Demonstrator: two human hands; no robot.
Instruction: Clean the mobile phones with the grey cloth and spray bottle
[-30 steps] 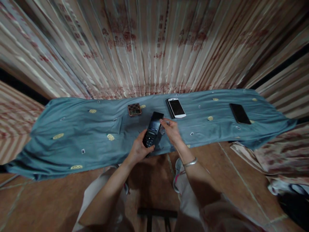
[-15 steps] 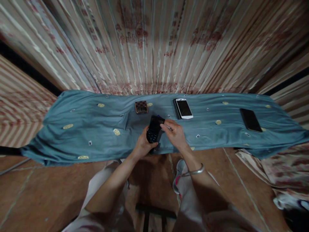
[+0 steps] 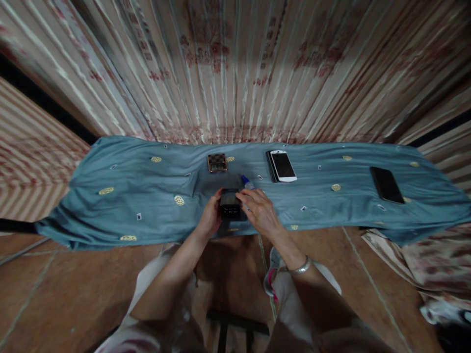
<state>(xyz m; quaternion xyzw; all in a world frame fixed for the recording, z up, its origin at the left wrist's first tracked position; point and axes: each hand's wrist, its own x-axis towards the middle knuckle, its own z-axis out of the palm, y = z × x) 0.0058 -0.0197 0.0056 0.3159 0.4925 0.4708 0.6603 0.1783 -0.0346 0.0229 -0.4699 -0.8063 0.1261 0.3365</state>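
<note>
Near the middle of the table's front edge, on the blue cloth, the left hand clasps a small black keypad phone by its left side, fingers wrapped about it. The right hand presses on the phone's right side, and a blue-tipped pen-like tool sticks out beyond its fingers; whether that hand's grip is closed on the tool I cannot tell. Judged from this, the work goes best with the phone kept low over the cloth and the left hand firm, so small parts cannot slip off the front edge close below. Toward the back edge lie a small checkered case and a white phone, both near; a black phone lies well apart toward the right end. Open cloth stretches to the left.
</note>
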